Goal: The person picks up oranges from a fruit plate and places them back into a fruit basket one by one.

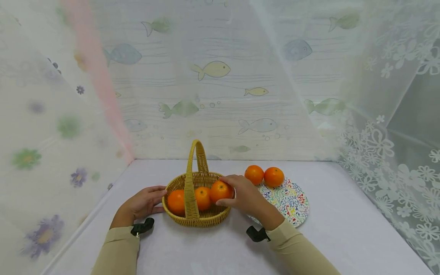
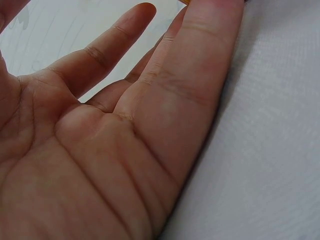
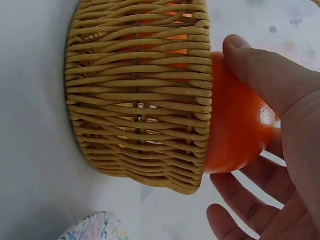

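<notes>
A yellow-brown wicker basket (image 1: pixel 214 221) with a tall arched handle stands on the table, two oranges visible inside: one orange (image 1: pixel 176 202) at the left and another orange (image 1: pixel 203 198) in the middle. My right hand (image 1: pixel 245 194) holds a third orange (image 1: pixel 221 191) at the basket's right end, thumb on the near side and fingers on the far side. In the right wrist view this orange (image 3: pixel 235 125) sits partly below the rim. My left hand (image 1: pixel 146 201) rests its extended fingertips against the basket's left side. The left wrist view shows mostly the palm (image 2: pixel 90 170).
Right of the basket lies a round white plate (image 1: pixel 292 202) with a multicoloured pattern, partly behind my right forearm. Two more oranges (image 1: pixel 254 175) sit side by side at its far edge. Fish-print curtains (image 1: pixel 213 114) hang behind the white table (image 1: pixel 192 252).
</notes>
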### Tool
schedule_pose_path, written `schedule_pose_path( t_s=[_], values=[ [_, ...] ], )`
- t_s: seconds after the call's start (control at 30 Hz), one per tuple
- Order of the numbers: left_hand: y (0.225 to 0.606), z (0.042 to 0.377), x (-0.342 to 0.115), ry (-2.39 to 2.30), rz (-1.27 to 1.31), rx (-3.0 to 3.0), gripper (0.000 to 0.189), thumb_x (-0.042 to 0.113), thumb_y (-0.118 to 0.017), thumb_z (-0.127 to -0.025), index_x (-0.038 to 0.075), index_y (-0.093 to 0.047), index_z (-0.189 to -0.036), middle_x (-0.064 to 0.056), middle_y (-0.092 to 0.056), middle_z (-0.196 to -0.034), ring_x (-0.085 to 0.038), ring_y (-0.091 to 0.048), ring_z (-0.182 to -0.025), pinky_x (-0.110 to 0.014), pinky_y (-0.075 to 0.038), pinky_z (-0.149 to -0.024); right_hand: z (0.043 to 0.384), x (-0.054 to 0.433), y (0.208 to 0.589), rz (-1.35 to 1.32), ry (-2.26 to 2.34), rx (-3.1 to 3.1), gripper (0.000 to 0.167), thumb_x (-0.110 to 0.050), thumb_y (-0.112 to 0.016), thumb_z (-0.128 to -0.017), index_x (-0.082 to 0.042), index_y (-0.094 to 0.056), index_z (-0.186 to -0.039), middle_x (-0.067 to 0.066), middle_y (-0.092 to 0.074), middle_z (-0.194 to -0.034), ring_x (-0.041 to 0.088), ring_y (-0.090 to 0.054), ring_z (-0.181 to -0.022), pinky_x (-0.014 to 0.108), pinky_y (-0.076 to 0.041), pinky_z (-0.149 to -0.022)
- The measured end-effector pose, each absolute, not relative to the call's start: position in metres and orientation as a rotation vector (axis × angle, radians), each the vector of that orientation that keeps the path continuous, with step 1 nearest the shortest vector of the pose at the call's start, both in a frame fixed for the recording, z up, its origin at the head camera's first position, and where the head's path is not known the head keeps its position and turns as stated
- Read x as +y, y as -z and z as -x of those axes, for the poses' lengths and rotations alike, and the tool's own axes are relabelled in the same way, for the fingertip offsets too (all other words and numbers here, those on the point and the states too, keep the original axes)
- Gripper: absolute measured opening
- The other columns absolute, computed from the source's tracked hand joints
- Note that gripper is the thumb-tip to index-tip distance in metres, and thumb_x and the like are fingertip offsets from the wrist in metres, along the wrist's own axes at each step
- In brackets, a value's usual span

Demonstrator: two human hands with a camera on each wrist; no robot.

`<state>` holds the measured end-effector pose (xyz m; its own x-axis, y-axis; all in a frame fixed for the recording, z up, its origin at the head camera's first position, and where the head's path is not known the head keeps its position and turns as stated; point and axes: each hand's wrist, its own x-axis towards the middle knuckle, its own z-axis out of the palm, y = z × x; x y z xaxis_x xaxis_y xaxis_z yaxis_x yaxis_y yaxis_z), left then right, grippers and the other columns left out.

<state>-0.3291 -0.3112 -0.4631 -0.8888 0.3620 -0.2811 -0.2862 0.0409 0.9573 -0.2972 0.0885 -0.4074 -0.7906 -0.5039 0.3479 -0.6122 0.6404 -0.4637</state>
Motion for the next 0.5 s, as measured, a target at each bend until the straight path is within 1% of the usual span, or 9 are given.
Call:
schedule_pose_path(
  t_s=[0.13,0.33,0.5],
  values=[
    [0.4638,0.3297,-0.3112,-1.9,-0.076,1.878,0.065,0.028,-0.058,-0.107,-0.003,-0.028,-0.155,-0.004,-0.065,-0.135,-0.017,-0.069,-0.116,-0.048,-0.058,-0.099,0.2961,0.0869,0.4088,-0.921,-0.843,-2.685,0.076,-0.051,-0.085,-0.082,-0.017,-0.061,-0.145,-0.002,-0.067,-0.138,0.021,-0.06,-0.127,0.042,-0.05,-0.111],
    [0.4642,0.33,-0.3111,-1.901,-0.106,1.87,0.064,0.027,-0.057,-0.108,-0.004,-0.028,-0.155,-0.005,-0.063,-0.138,-0.017,-0.068,-0.119,-0.049,-0.057,-0.101,0.2962,0.0847,0.4116,-0.929,-0.847,-2.666,0.075,-0.049,-0.086,-0.081,-0.013,-0.063,-0.143,0.0,-0.069,-0.134,0.023,-0.06,-0.121,0.042,-0.051,-0.107],
    [0.4643,0.3297,-0.3113,-1.904,-0.104,1.865,0.064,0.027,-0.058,-0.107,-0.004,-0.029,-0.155,-0.005,-0.063,-0.137,-0.018,-0.068,-0.119,-0.049,-0.057,-0.101,0.2979,0.084,0.416,-0.938,-0.844,-2.671,0.074,-0.05,-0.085,-0.082,-0.013,-0.063,-0.143,0.0,-0.07,-0.133,0.023,-0.06,-0.119,0.042,-0.051,-0.105]
  ],
)
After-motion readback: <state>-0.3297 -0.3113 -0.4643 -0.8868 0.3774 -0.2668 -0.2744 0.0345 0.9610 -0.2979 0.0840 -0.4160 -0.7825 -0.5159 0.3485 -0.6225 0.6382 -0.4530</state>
